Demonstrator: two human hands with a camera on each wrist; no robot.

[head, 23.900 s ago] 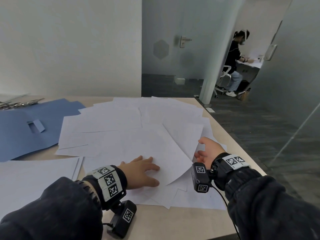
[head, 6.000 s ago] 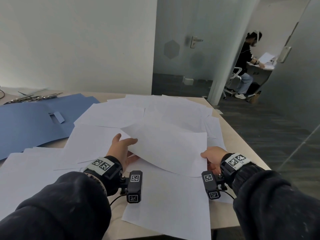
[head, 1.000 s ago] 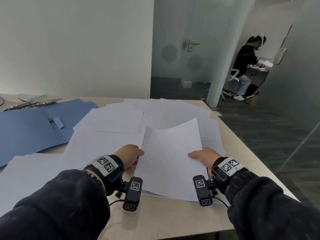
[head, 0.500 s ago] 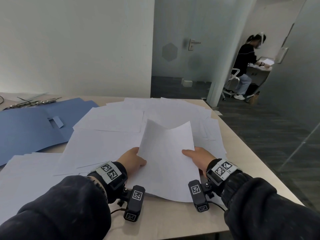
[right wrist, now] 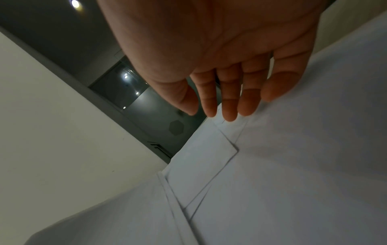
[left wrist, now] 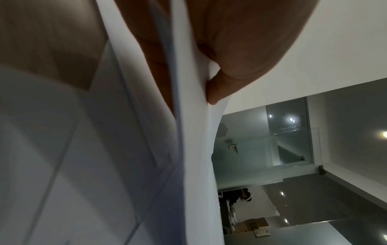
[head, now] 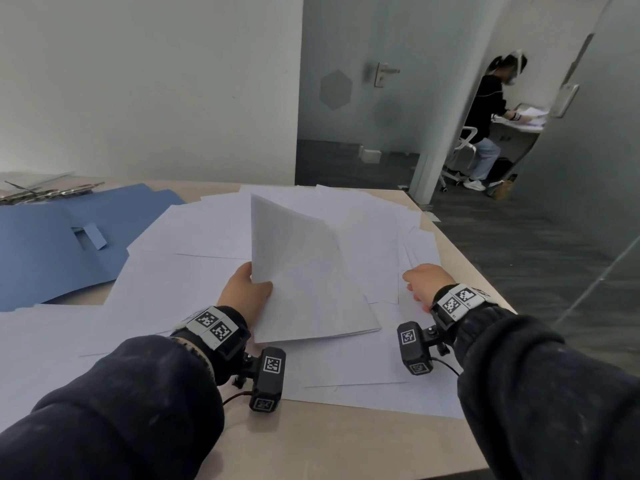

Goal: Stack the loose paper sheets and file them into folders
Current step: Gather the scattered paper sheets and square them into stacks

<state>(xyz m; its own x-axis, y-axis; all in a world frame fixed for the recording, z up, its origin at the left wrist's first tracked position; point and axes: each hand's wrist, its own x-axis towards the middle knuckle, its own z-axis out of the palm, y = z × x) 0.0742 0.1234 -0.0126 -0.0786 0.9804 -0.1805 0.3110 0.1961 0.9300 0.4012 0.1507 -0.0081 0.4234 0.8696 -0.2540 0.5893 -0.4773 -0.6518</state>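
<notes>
Head view: left hand [head: 244, 294] pinches paper stack [head: 304, 285], right hand [head: 424, 282] open

The left hand [head: 246, 295] holds a small stack of white paper [head: 304, 282] by its left edge, tipped up. The right hand [head: 426, 282] rests on loose sheets [head: 194, 233] spread over the table [head: 311, 441]. A blue folder [head: 52, 251] lies far left.
</notes>
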